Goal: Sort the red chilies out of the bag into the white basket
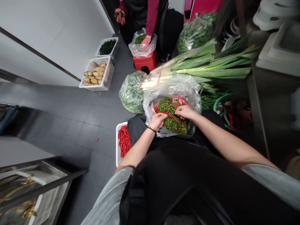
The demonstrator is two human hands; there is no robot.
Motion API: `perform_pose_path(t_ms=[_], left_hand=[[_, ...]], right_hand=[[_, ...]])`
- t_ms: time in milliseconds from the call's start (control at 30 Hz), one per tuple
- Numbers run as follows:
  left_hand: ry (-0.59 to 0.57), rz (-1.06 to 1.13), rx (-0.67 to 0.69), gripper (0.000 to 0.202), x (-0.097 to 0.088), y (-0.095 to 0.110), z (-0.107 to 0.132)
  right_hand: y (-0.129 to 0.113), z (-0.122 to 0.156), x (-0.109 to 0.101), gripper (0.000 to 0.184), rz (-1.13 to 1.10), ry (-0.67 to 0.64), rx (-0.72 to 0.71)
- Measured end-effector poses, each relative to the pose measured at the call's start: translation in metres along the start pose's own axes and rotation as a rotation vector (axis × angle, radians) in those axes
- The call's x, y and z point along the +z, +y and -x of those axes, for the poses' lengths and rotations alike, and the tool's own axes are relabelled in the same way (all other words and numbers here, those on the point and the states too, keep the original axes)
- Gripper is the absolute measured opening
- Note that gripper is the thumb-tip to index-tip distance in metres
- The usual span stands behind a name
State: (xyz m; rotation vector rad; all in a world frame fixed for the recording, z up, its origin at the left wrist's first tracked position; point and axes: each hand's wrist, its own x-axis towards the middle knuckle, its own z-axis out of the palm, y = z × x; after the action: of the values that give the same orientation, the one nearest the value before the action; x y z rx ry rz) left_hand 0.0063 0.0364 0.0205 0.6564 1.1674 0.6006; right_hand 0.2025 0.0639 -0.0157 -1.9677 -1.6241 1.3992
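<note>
A clear plastic bag (173,86) rests on my lap, holding a pile of red chillies and green stems (172,117). My left hand (157,121), with a gold bracelet at the wrist, is closed on a red chilli at the pile's left edge. My right hand (185,112) is curled into the pile at its upper right, fingers pinched on a chilli stem. Both hands sit close together inside the bag's mouth. A white basket of stemmed red chillies (123,142) stands on the floor by my left knee.
Long leeks (201,64) lie across bagged greens (132,92). Ahead, another person's pink-gloved hand (146,40) reaches into a bag on a red stool (145,62). White baskets hold ginger (96,75) and dark greens (107,47). A steel trolley (35,184) stands at lower left.
</note>
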Motion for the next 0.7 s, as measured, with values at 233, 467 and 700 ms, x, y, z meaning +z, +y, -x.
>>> perform_pose_path(t_ms=[233,467,700], left_hand=[[0.117,-0.22,0.277,0.017,0.004,-0.006,-0.018],[0.21,-0.398,0.425,0.003,-0.012,-0.006,-0.023],[0.194,-0.664,0.498,0.009,-0.007,0.008,-0.016]], right_hand=[[0.012,0.045,-0.002,0.029,-0.402,-0.09,0.024],[-0.009,0.023,0.011,0.031,0.469,0.254,-0.147],[-0.023,-0.016,-0.006,0.015,0.373,0.049,-0.102]])
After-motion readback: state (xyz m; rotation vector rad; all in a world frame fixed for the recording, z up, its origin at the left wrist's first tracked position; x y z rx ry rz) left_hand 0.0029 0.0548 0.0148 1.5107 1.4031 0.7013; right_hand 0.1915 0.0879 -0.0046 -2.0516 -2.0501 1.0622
